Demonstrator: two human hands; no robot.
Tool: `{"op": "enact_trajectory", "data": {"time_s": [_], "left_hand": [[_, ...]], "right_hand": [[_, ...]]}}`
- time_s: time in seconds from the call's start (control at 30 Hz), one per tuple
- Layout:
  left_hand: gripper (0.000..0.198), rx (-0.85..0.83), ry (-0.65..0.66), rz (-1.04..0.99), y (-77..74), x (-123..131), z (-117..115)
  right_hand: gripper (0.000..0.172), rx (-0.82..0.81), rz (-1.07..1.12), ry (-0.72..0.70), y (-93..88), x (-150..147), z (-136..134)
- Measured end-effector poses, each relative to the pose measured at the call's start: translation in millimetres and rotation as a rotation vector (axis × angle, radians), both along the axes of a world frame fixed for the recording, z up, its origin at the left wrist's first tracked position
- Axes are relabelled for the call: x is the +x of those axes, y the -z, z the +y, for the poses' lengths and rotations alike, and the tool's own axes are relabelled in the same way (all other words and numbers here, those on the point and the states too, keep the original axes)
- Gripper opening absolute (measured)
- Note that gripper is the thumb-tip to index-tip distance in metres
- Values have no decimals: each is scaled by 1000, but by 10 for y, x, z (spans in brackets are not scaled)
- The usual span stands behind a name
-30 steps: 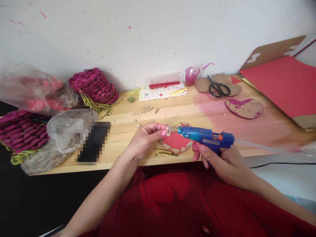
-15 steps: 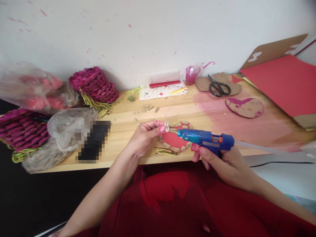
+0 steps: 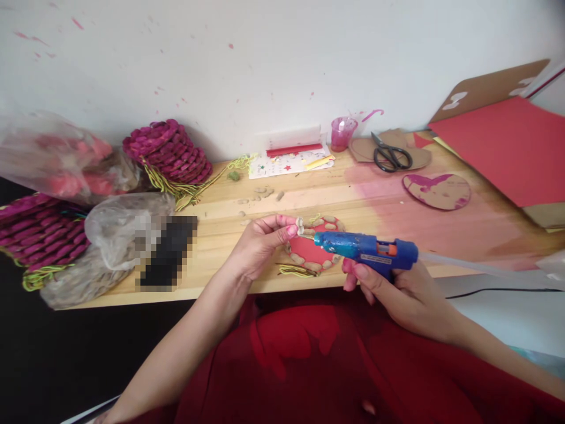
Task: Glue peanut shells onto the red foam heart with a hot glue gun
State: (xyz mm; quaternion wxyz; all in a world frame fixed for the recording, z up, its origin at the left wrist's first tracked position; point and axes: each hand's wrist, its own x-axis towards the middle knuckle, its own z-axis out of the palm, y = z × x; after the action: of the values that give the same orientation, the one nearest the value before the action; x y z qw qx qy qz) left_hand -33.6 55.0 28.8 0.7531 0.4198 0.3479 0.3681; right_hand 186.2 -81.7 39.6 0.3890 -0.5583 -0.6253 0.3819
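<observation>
A small tan peanut shell [image 3: 300, 225] is pinched between the thumb and fingertips of my left hand [image 3: 260, 244]. My right hand [image 3: 392, 288] is wrapped around the handle of a blue glue gun [image 3: 348, 246], whose nozzle points left and sits right at the shell. Whether the tip touches it, I cannot tell. Under both lies a red piece [image 3: 309, 252] edged with similar shells, partly covered by the gun and my left hand. A bundle of yellow-green yarn [image 3: 298, 271] lies along its near side.
Loose shells [image 3: 263, 192] lie behind my left hand. Scissors [image 3: 392, 154], a pink plastic cup [image 3: 343, 133] and a painted cardboard heart [image 3: 436, 192] are at the back right, beside red sheets [image 3: 507, 147]. Magenta woven pieces [image 3: 170, 154] and plastic bags [image 3: 119, 227] fill the left.
The glue gun has shifted very slightly left and down at the shell. My left hand has barely moved and still pinches the peanut shell.
</observation>
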Motion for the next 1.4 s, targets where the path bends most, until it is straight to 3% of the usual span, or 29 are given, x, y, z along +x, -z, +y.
{"op": "enact_trajectory", "data": {"time_s": [1.03, 1.4], "left_hand": [[28, -41, 9, -26, 26, 7, 3], [29, -56, 5, -1, 43, 34, 1]], "right_hand": [[24, -7, 6, 37, 61, 23, -10], [23, 60, -99, 34, 76, 41, -25]]}}
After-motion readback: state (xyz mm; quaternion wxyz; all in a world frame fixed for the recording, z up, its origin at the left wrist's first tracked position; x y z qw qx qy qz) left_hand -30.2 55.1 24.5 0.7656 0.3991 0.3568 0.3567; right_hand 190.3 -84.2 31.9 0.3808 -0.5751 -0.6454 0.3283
